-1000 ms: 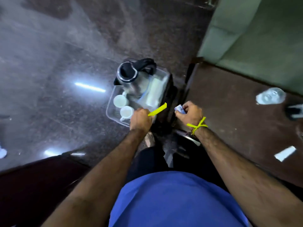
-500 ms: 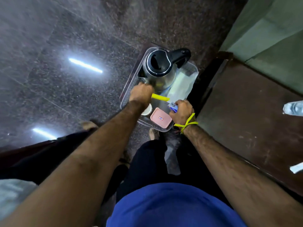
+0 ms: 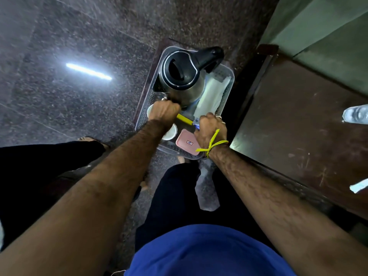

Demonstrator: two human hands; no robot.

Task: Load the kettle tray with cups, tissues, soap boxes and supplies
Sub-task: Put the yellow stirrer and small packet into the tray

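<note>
- Over the dark speckled floor, at the far left of what we see, nothing of the task lies; a strip of light reflects there.
- Next comes our left hand, curled into a fist around one end of a yellow stick-like item, hovering low over the near-left part of the kettle tray.
- Under that hand sit two white cups, both partly hidden by the wrist; we cannot tell whether anything is in them.
- We judge the step to be setting small supplies into the free space in front of the kettle. To do it well, we should lower the yellow item flat between cups and soap box, clear of the kettle's base, and release only when it rests.
- Just right of the cups a pink soap box lies flat in the tray's near corner.
- Along the tray's right side lies a long white tissue pack, beside the kettle.
- Our right hand, a yellow thread on its wrist, is closed on a small blue-and-white packet at the tray's near-right edge.
- Further right stands a brown counter, bearing a clear bottle and a white slip.
</note>
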